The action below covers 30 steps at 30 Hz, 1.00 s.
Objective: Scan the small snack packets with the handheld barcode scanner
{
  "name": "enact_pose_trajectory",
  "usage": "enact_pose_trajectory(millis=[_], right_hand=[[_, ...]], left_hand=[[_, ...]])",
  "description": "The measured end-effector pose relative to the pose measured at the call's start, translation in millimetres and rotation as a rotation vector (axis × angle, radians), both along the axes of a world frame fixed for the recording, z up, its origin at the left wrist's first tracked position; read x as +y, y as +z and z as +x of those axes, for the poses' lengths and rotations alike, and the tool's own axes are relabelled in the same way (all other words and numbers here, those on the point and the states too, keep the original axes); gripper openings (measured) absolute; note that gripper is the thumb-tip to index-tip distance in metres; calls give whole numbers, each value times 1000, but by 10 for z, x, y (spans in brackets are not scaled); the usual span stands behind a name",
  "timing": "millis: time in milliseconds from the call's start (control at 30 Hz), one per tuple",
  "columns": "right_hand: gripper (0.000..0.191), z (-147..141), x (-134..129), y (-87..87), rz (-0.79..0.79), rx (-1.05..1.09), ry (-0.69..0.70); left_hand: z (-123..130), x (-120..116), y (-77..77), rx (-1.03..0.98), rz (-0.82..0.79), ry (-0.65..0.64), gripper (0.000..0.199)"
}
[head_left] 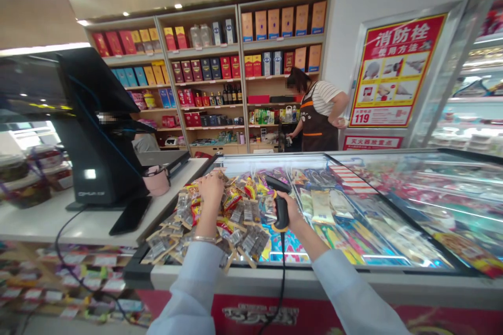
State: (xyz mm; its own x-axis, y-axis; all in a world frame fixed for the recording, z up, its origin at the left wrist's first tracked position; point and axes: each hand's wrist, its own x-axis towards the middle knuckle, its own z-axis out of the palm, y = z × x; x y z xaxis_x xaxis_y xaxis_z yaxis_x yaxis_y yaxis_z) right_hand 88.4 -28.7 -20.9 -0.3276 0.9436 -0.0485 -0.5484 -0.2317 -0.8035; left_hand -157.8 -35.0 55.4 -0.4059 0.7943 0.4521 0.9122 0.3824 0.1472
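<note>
Beneath both hands a freezer [393,285] with a glass top spreads away to the right, and left of them stands a white surface [47,226] bearing a dark monitor [92,84], a black phone [131,215] and a pink cup [156,182]. Well beyond the hands, shelves [239,68] carry rows of boxes and bottles, and a person in a dark apron [320,124] stands there. Wrapped packs [322,207] show through the glass around the right hand [290,211], which is wrapped around the handle of a black scanner [281,210]. The left hand [211,187] is curled over the heap of small snack packets [251,238] on the freezer's near-left part; its fingertips are hidden, so I cannot tell whether it grips one. Lidded tubs [29,191] at far left are blurred and partly cut off.
</note>
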Motion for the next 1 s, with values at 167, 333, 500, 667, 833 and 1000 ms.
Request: enact_pose_trajectory(millis=[167, 333, 500, 667, 833, 1000], right_hand=[[20, -80, 37, -181, -102, -7, 14], [22, -103, 63, -287, -139, -32, 46], [23, -149, 75, -327, -135, -57, 71], [27, -209, 61, -289, -156, -74, 62], [26, -43, 21, -66, -127, -31, 7], [24, 677, -97, 380, 42, 60, -76]], left_hand=[[-29, 2, -141, 39, 36, -4, 37], [-28, 9, -126, 47, 43, 1, 35], [35, -71, -87, 75, 64, -1, 36], [59, -205, -120, 105, 112, -41, 40], [232, -276, 18, 67, 329, -59, 43], [1028, -266, 318, -22, 439, -263, 42]])
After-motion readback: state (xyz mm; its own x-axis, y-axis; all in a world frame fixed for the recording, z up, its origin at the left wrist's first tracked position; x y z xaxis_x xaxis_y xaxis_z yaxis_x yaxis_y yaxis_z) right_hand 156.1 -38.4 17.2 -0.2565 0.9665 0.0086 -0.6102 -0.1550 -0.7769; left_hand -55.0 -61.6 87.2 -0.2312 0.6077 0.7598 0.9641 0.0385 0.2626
